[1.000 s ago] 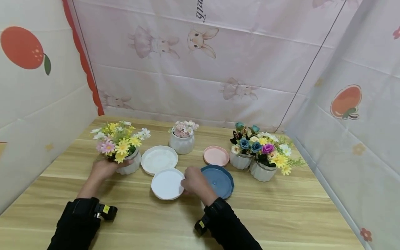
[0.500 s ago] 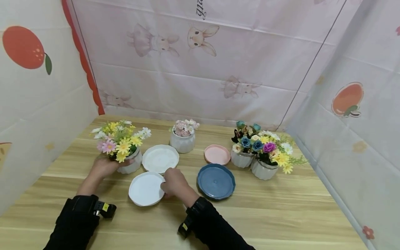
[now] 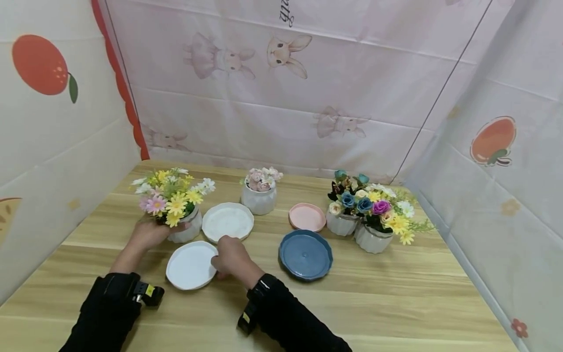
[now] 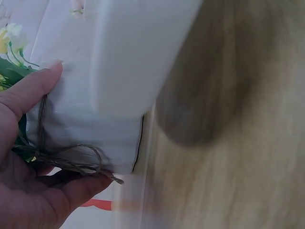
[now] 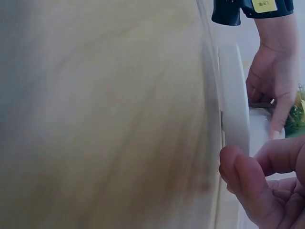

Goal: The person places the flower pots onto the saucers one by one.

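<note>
**A near white plate (image 3: 192, 265) pinched just short of a clasped, twine-tied flowerpot (image 4: 86, 121)**

The near white plate was pinched at its right rim by the thumb and fingers of the right hand (image 3: 234, 257); it thus lay directly left of that grasp, and no long axis was given by its rounded outline. Whether it was lifted clear of the table (image 3: 396, 308) could not be told. A blue plate (image 3: 305, 255) was placed to the right. Just beyond the near white plate, the twine-tied flowerpot was clasped by the left hand (image 3: 150, 235), to which it was nearer; yellow, white and pink flowers (image 3: 176, 200) were contained in it. At the right, a mixed-flower pot (image 3: 373, 240) was set just nearer than a blue-rose pot (image 3: 340, 226). A far white plate (image 3: 227, 221) was set right of the clasped pot, and a pink plate (image 3: 307, 217) beside the blue-rose pot. Farthest, pale blossoms (image 3: 262, 179) were held in a small white pot (image 3: 258, 201).
</note>
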Action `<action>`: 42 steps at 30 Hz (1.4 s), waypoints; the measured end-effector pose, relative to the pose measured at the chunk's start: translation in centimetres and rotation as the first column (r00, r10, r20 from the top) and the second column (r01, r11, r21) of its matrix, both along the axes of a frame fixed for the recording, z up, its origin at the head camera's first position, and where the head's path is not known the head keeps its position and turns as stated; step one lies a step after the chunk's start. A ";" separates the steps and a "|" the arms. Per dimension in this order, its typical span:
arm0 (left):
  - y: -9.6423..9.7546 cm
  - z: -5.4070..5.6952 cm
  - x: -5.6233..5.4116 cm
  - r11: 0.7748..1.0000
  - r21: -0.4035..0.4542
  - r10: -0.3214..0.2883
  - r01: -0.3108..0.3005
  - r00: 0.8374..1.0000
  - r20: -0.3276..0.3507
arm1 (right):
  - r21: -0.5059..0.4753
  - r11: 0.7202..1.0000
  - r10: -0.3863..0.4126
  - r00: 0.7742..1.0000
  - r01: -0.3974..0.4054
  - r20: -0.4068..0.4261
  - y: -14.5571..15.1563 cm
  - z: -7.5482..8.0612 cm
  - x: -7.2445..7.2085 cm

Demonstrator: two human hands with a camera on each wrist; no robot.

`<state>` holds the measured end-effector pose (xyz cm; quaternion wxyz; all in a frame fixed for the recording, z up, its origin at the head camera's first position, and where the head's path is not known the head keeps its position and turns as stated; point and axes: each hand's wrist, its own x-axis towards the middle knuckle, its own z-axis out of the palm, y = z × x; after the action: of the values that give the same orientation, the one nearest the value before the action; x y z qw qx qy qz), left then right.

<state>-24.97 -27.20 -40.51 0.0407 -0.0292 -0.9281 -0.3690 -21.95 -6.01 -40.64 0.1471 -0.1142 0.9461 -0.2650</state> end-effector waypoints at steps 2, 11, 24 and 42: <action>0.0 0.0 0.0 1.000 -0.002 -0.005 0.005 1.000 -0.011 | -0.003 1.000 -0.008 1.000 0.008 0.002 -0.3 -0.1 0.0; -0.1 -0.2 0.0 1.000 0.009 -0.003 0.003 1.000 -0.002 | -0.048 0.998 -0.034 0.998 0.037 0.050 -1.0 -0.4 -0.3; -0.2 0.0 0.0 0.999 0.035 -0.001 0.001 1.000 0.007 | -0.120 0.988 -0.078 0.978 0.102 0.193 -1.6 -0.2 -1.0; -0.4 -0.2 -0.3 1.000 -0.012 0.001 -0.001 1.000 -0.011 | -0.454 0.873 0.000 0.932 0.177 0.363 0.0 -1.5 -1.2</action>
<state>-25.27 -27.60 -40.72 0.0456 -0.0309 -0.9301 -0.3631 -23.10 -5.97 -42.14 0.2684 -0.0534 0.8133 -0.5135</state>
